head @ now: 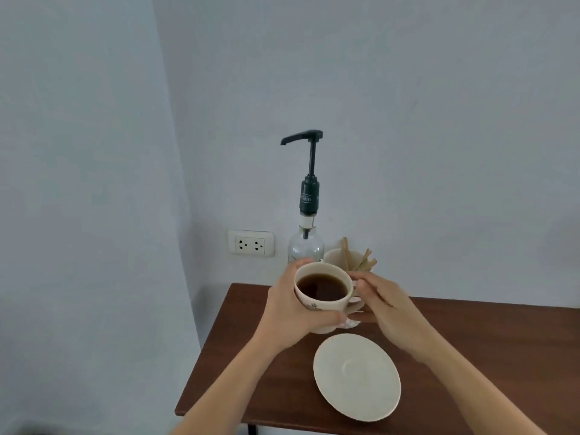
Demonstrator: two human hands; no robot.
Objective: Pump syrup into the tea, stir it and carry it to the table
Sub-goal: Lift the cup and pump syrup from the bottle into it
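Observation:
A cream cup of dark tea (323, 288) is held above the brown table, lifted off its saucer (357, 376). My left hand (292, 312) wraps around the cup's left side and bottom. My right hand (386, 309) grips the handle on the cup's right side. Behind the cup stands a clear glass syrup bottle (306, 248) with a dark pump head (303, 137) whose spout points left, well above the cup. To the right of the bottle, a cream holder (337, 257) contains several wooden stir sticks (361, 259).
The empty cream saucer lies near the table's front left. The brown table (470, 340) stands in a corner against pale walls, its left edge near the left wall. A double wall socket (251, 243) sits left of the bottle.

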